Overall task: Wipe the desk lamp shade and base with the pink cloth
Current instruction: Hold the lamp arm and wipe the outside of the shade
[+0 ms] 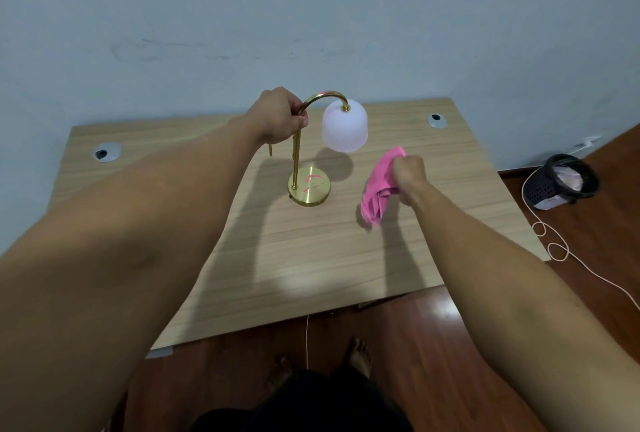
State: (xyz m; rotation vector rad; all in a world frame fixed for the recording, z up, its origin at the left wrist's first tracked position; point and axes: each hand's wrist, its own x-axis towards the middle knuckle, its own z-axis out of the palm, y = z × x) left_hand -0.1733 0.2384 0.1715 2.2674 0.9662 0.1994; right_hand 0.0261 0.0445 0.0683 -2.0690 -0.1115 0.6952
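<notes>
left hand [281,116] clenched around lamp [300,140] stem | right hand [408,173] fisted on pink cloth [377,185], at lamp base's [309,186] 3 o'clock | desk [311,258]

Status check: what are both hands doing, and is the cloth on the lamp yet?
Left hand gripping lamp stem. Right hand holding pink cloth, off the shade. Nothing blocking.

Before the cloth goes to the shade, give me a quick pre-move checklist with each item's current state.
1. Left hand grip on the curved gold lamp stem: ok.
2. Crumpled pink cloth held in right hand: ok.
3. Round gold base flat on the light wooden desk: ok.
4. Cloth touching the white frosted bell-shaped shade: not ok, still apart.
5. Shade dust level: cannot tell.
</notes>
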